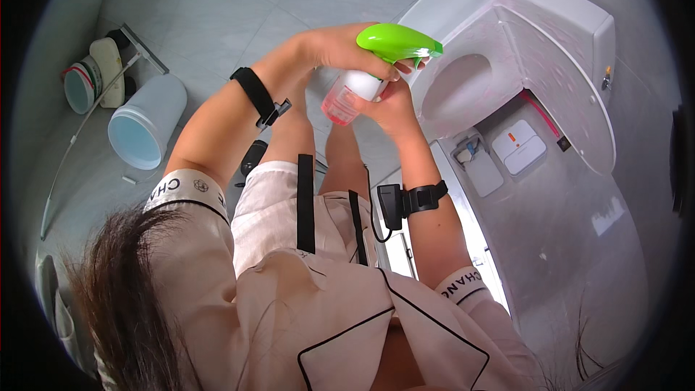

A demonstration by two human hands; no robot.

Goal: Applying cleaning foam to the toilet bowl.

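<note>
My left hand (347, 49) grips the neck of a spray bottle (350, 89) just under its bright green trigger head, with fingers near the trigger. The bottle is white and clear, with pink liquid low in it, and is tilted. My right hand (393, 103) wraps the bottle's body from the other side, thumb across it. The green nozzle points right, towards a white toilet (461, 79). Its lid (570, 87) stands raised, and pinkish streaks show on the lid and around the oval opening. The bottle does not visibly touch the toilet.
On the left of the tiled floor lie a pale blue bucket (174, 100), a smaller tub (81, 92) and a long-handled squeegee (144, 49). Beyond the toilet lid are a white box (518, 146) and a lidded grey container (483, 171). A pink strap (540, 111) hangs near the lid.
</note>
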